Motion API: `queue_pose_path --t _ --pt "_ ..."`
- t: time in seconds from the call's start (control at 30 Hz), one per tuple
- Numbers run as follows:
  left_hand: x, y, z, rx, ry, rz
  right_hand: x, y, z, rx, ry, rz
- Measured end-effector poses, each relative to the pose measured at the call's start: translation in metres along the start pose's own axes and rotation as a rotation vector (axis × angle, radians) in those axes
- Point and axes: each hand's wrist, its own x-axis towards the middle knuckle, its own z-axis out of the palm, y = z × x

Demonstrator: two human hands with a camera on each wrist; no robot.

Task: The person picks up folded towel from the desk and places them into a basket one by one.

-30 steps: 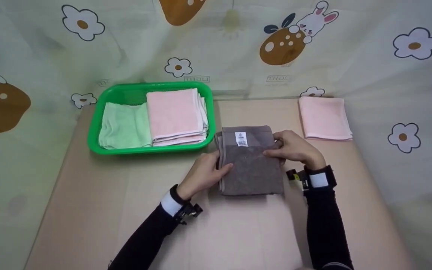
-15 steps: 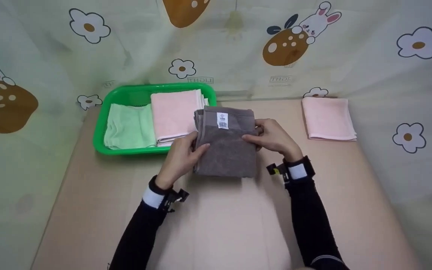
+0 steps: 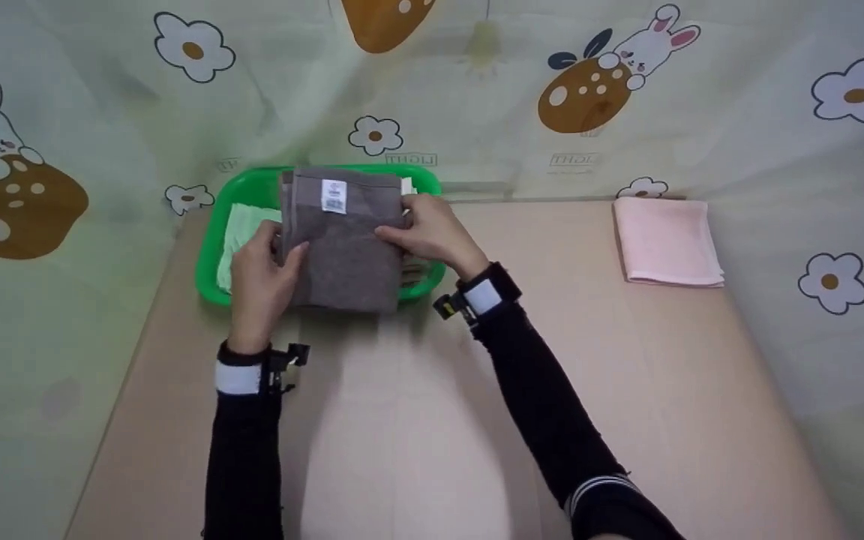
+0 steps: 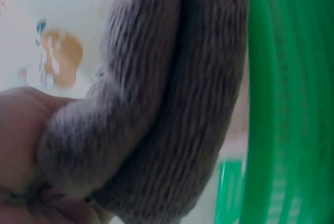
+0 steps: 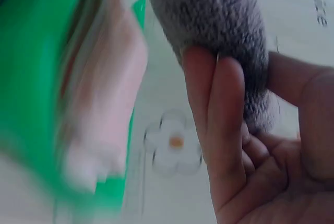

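A folded grey-brown towel (image 3: 349, 262) with a white label hangs above the green basket (image 3: 209, 281). My left hand (image 3: 258, 281) grips its left edge, thumb on the front face. On the opposite edge my right hand (image 3: 436, 232) pinches it between thumb and fingers. In the left wrist view the thick folds of the towel (image 4: 172, 93) lie against the palm. The right wrist view has the fingers (image 5: 224, 125) under the towel's (image 5: 214, 15) rounded fold. Inside the basket, the light green towel (image 3: 244, 232) shows at the left; the pink stack (image 5: 112, 93) is mostly hidden in the head view.
A folded pink towel (image 3: 668, 241) lies at the table's back right corner. The beige table (image 3: 417, 435) meets a printed curtain (image 3: 499, 97) along its back edge and at both sides.
Both hands have carried the grey-brown towel left and away from the body, from the middle of the table to above the basket. It now covers most of the pink stack there.
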Motion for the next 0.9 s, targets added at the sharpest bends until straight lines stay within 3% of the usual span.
queue_pose_path --t 0.13,0.27,0.37,0.53,0.67,0.9 --pt "0.006 -0.015 -0.021 0.055 0.132 -0.075 0.024 -0.026 0.033 -0.052 0.037 -0.037" --pt "0.009 -0.034 -0.025 0.096 0.240 -0.029 0.044 -0.034 0.064 -0.061 0.065 -0.064" --pt "0.011 -0.050 -0.022 0.126 0.280 0.007 0.053 -0.031 0.086 -0.032 0.109 -0.082" --pt "0.013 -0.072 -0.006 0.144 0.228 -0.056 0.057 -0.017 0.112 -0.010 0.126 -0.095" --pt "0.014 -0.083 0.002 0.151 0.165 -0.084 0.058 -0.007 0.122 -0.119 0.112 -0.091" --pt "0.015 -0.092 -0.001 0.185 0.131 -0.105 0.062 -0.007 0.129 -0.279 0.133 -0.120"
